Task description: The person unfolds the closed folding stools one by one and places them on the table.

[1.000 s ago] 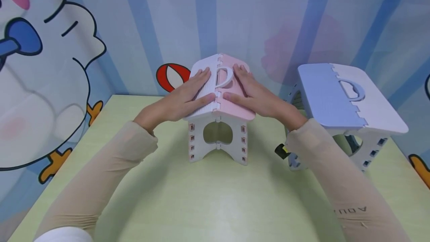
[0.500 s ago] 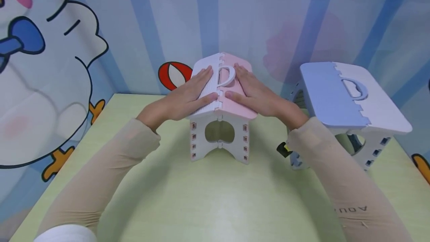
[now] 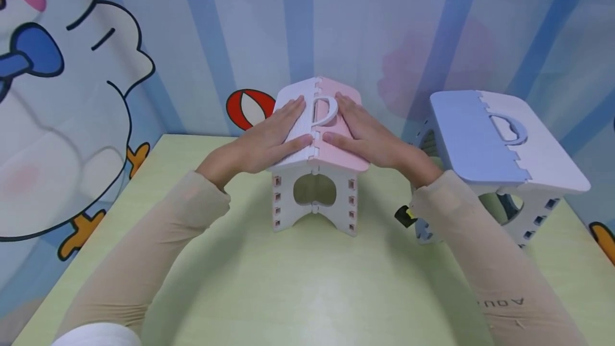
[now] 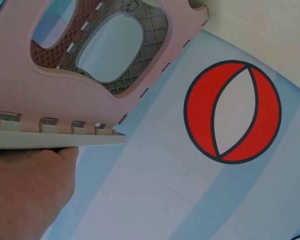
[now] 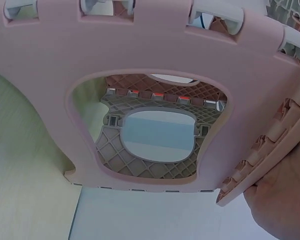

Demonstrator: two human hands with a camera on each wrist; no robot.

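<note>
A folding step stool (image 3: pixel 285 208) stands partly folded on the table, its white and pink top peaked like a roof. My left hand (image 3: pixel 266 140) lies with straight fingers on the white half, its thumb near the centre hinge. On the pink half (image 3: pixel 348 161) rests my right hand (image 3: pixel 375 140), fingers likewise straight. Between them a white carry handle (image 3: pixel 334 108) sticks up. In the left wrist view the left hand (image 4: pixel 30 192) is against the panel's outer face, fingers mostly hidden. The right wrist view shows the right hand (image 5: pixel 285 195) beside the pink side panel (image 5: pixel 140 47).
A larger blue and white folding stool (image 3: pixel 475 138) stands unfolded to the right, partly behind the right forearm. A small black and yellow object (image 3: pixel 405 216) shows by that forearm. The pale green table (image 3: pixel 307 292) meets a cartoon-printed backdrop (image 3: pixel 259 20) behind and at the left.
</note>
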